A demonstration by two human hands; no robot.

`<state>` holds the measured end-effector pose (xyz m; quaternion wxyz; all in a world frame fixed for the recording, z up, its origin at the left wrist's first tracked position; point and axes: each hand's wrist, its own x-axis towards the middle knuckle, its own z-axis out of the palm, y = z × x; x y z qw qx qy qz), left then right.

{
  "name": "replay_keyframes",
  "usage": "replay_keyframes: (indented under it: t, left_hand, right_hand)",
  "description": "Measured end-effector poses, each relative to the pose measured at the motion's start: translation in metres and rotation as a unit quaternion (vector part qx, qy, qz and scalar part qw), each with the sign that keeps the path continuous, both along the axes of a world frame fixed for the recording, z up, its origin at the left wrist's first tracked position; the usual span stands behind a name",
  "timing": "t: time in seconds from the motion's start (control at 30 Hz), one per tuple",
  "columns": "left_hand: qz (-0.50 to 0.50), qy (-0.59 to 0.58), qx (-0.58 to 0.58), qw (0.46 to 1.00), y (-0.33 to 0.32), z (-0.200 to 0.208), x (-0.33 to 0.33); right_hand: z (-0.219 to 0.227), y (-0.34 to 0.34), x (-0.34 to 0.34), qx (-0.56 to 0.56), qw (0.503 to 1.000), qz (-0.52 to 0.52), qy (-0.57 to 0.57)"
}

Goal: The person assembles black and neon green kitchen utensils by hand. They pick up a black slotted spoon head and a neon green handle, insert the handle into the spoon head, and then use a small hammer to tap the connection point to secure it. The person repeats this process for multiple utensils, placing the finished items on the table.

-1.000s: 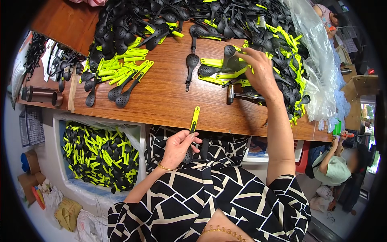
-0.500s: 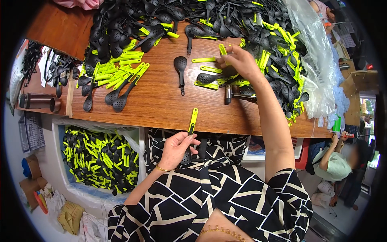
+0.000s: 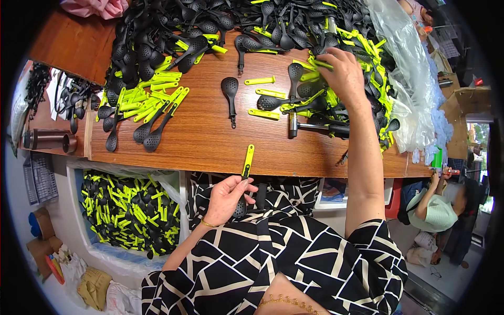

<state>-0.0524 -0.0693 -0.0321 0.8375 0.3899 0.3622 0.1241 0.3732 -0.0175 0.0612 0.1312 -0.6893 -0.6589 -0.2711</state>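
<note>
Low at the table's front edge, my left hand [image 3: 227, 198] is closed round the neck of a black perforated spoon with a lime-green handle [image 3: 248, 159], which points up and away. Its dark bowl [image 3: 240, 208] shows below my fingers. My right hand [image 3: 342, 76] reaches over the right-hand heap, fingers bent and pinching a lime-green handle piece [image 3: 324, 65]. Beneath and beside it lie more green pieces and black spoon heads [image 3: 295, 74]. A hammer [image 3: 293, 126] rests on the table just nearer, its dark grip pointing right under my forearm.
One black spoon head [image 3: 230, 97] lies apart mid-table. Left of it are loose green handles [image 3: 149, 97] and several assembled spoons. A large heap of black heads [image 3: 205, 16] fills the far side. Below left stands a lined bin [image 3: 182, 210] of spoons. Clear plastic sheeting [image 3: 407, 73] borders the right.
My right hand has moved right and slightly farther in over the heap with the green piece, uncovering a black spoon head. My left hand stays nearly in place, still gripping its spoon.
</note>
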Motion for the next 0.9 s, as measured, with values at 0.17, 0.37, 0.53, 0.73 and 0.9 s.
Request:
replay_keyframes:
  t: [0.17, 0.37, 0.53, 0.73, 0.9]
  left_hand:
    - [0.004, 0.008, 0.001, 1.0, -0.001, 0.0, 0.0]
    - [0.016, 0.01, 0.003, 1.0, -0.002, 0.003, 0.003]
    - [0.025, 0.025, 0.01, 0.999, -0.006, 0.005, 0.001]
    - [0.025, 0.013, 0.02, 0.999, -0.006, 0.0, 0.001]
    - [0.028, 0.001, 0.025, 0.999, -0.007, -0.003, 0.002]
  right_hand:
    - [-0.021, 0.017, -0.083, -0.23, 0.944, 0.112, 0.209]
    - [-0.055, 0.029, -0.099, -0.154, 0.976, 0.086, 0.13]
    - [-0.031, -0.016, -0.13, -0.128, 0.818, 0.102, 0.552]
    - [-0.052, -0.08, -0.201, -0.176, 0.56, 0.064, 0.807]
    - [-0.052, -0.081, -0.216, -0.233, 0.616, 0.068, 0.75]
